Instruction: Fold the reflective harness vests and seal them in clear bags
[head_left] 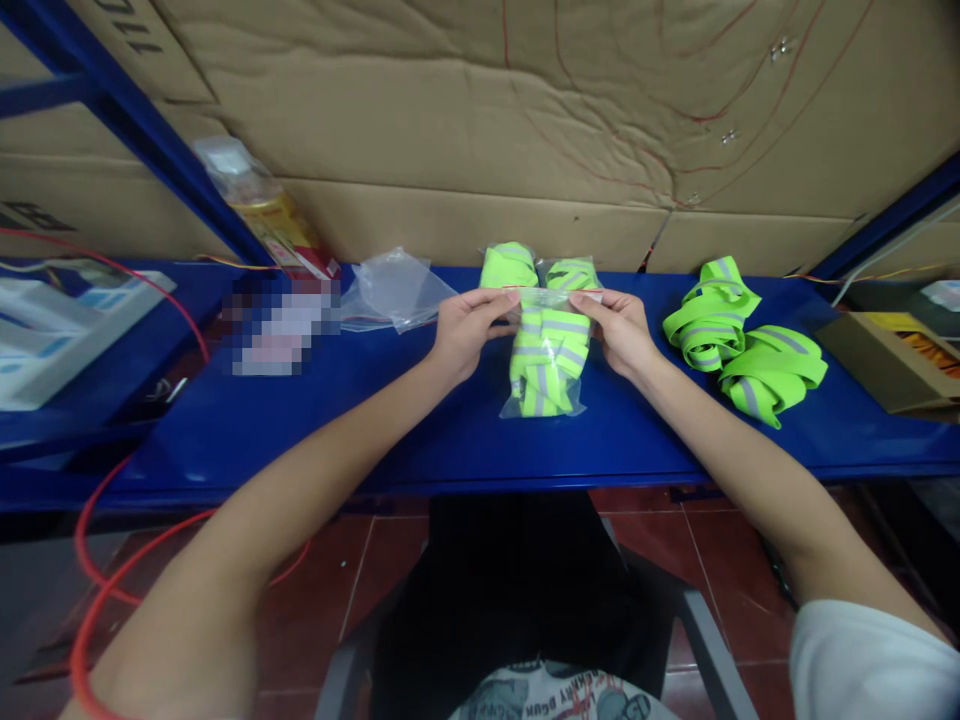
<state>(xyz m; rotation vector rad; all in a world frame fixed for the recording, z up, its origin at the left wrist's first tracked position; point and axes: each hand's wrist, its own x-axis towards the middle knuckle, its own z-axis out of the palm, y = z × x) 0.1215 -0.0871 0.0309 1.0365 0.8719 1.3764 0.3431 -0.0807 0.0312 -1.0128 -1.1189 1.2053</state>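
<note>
Between my hands is a clear zip bag (pixel 550 362) with a folded neon-yellow reflective strap inside. My left hand (pixel 474 325) pinches the bag's top left corner, at the red-lined zip edge. The top right corner is pinched by my right hand (pixel 616 325). Just behind it lie two more bagged straps, one on the left (pixel 508 266) and one on the right (pixel 571 273). Off to the right are two loose bundles of the same strap, one farther back (pixel 711 318) and one nearer (pixel 776 372).
Flat empty plastic bags (pixel 397 290) lie left of my hands on the blue table (pixel 420 440). A bottle (pixel 266 210) stands at the back left, near a white power strip (pixel 82 340). At the right is an open cardboard box (pixel 892 355). A red hose (pixel 94 600) loops at lower left.
</note>
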